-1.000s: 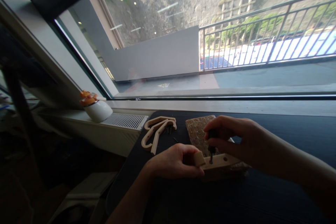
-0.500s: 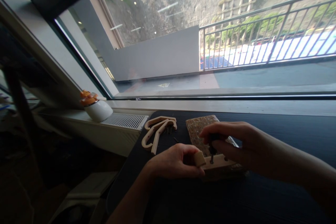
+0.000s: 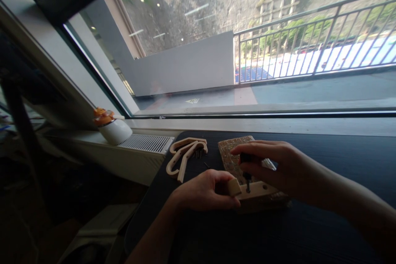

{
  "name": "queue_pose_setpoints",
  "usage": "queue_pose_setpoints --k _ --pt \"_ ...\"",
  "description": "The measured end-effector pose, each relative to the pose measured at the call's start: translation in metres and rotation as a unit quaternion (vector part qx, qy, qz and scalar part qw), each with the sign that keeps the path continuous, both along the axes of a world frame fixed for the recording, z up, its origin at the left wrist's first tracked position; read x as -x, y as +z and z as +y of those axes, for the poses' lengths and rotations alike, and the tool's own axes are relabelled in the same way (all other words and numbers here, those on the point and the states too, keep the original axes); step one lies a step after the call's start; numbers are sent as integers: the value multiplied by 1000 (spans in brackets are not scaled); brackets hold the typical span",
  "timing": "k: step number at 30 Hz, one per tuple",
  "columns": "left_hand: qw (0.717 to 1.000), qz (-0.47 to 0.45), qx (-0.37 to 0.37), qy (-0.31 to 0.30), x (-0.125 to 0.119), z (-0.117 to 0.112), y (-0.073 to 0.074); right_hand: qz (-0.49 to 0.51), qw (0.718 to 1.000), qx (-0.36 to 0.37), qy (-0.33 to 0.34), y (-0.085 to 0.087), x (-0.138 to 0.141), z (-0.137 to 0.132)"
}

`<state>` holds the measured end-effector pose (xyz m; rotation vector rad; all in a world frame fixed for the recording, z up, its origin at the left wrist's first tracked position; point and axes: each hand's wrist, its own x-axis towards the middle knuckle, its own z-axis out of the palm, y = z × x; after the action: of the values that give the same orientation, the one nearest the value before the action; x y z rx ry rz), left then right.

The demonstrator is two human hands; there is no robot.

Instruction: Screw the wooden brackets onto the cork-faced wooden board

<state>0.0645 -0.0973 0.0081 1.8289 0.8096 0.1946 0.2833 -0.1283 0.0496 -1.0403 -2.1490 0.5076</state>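
My left hand [image 3: 201, 192] is closed on the end of a pale wooden hook [image 3: 258, 189], whose blunt tip sticks up by the thumb. That hook lies over the near edge of a brown, rough-textured block [image 3: 228, 148]. Closed around the black handle of a short screwdriver [image 3: 248, 177], my right hand [image 3: 275, 159] holds it upright. Its shaft comes down at a hole in the hook; whether a screw sits there is too dark to see. A second hole shows to the right.
More wooden hooks [image 3: 182, 156] lie on the dark table [image 3: 334, 156] to the left, with several small screws [image 3: 198, 154] beside them. A white pot with an orange top [image 3: 114, 131] stands on the radiator [image 3: 148, 142]. Beyond the table runs a windowsill [image 3: 293, 127].
The fingers of my right hand have shifted slightly left and turned on the screwdriver handle, uncovering more of the second hole. My left hand keeps its grip on the hook.
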Motion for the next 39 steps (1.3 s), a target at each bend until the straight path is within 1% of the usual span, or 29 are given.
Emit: queue_pose_setpoints --k 5,14,16,21,26,35,39 --pt "1000 -16 14 -7 2 1 -3 -2 1000 -3 3 4 -6 -1" --pt "1000 -13 8 -6 1 1 -4 31 997 32 -66 4 -1 1" --pt "1000 -13 11 -5 1 1 -4 29 997 27 -62 3 0 2" --pt "1000 -17 14 -8 0 1 -3 28 999 11 -20 3 1 0" --pt "1000 -19 8 -6 0 0 -3 24 999 4 -23 3 1 -2" --pt "999 -26 18 -7 1 2 -6 12 1000 -3 -3 1 -11 1" --pt "999 -27 26 -8 1 2 -7 5 1000 4 -24 3 -10 1"
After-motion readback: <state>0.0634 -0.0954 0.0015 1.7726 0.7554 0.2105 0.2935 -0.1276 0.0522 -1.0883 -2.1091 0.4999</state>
